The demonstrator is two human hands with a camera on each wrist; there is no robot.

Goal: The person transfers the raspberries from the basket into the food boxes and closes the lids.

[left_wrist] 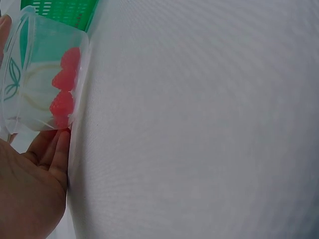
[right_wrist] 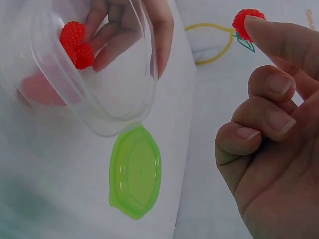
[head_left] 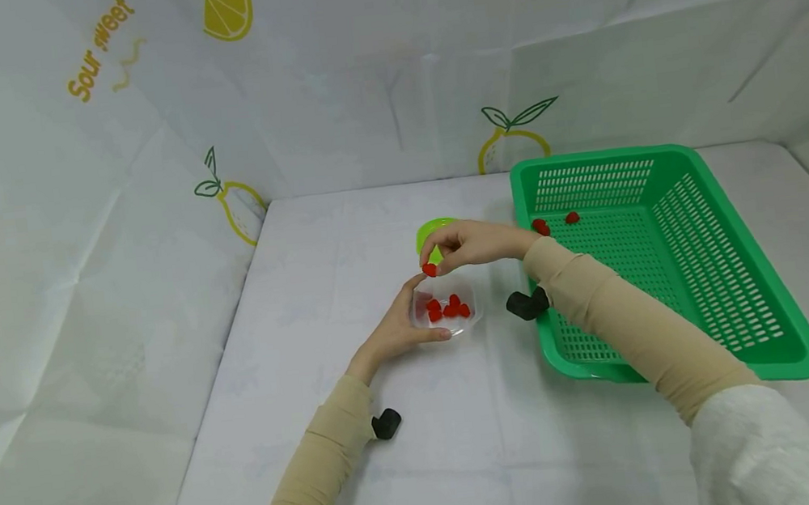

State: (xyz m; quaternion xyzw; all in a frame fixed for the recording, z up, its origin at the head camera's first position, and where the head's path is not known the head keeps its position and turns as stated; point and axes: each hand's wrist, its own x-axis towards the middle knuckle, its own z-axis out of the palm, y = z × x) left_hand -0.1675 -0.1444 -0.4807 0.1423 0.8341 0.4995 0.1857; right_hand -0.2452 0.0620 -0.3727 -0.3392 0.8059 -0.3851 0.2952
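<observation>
A clear plastic cup [head_left: 447, 313] stands on the white table with several red raspberries [head_left: 449, 307] inside. My left hand [head_left: 401, 330] wraps its fingers and thumb round the cup's left side; the left wrist view shows the cup [left_wrist: 42, 74] and berries [left_wrist: 64, 84] by my palm [left_wrist: 30, 194]. Just above the cup's rim, my right hand [head_left: 458, 246] pinches one raspberry [head_left: 430, 269] at its fingertips. That raspberry [right_wrist: 243, 22] also shows in the right wrist view, above the cup [right_wrist: 84, 64].
A green lid [head_left: 432, 235] lies on the table behind the cup, also seen as the lid [right_wrist: 135, 172]. A green slotted basket [head_left: 746, 309] stands to the right with two raspberries [head_left: 555, 223] in its far left corner. A lemon-print cloth backs the table.
</observation>
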